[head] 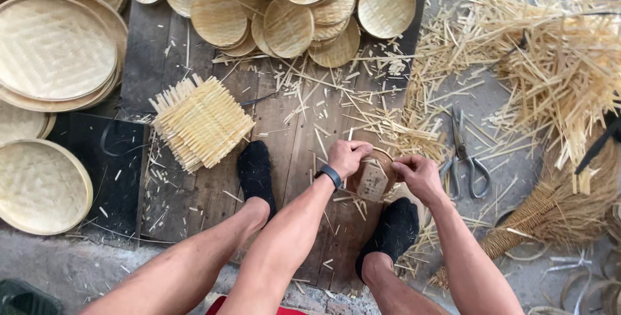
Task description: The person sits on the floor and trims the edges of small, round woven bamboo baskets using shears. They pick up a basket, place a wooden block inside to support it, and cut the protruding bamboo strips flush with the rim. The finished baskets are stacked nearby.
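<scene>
Dark wooden boards (194,185) lie under me, littered with bamboo offcuts, with grey concrete to the right. I sit with both feet in black socks (257,169) planted on the boards, and between them I hold a small round woven tray (372,176). My left hand (346,157), a black band (332,174) on its wrist, is closed over the tray's upper left rim. My right hand (419,176) is closed on its right edge. The two hands are close together, parted only by the tray, which sits low, just above the boards by my right foot.

Scissors (464,160) lie just beside my right hand on the concrete. Past them a heap of bamboo strips (556,63) spreads over the right side, with a broom (550,215) below it. To the left, a square woven mat (202,121) with loose ends rests on the boards. Small finished trays (291,11) are piled at the top, and larger ones (55,50) are stacked at the left.
</scene>
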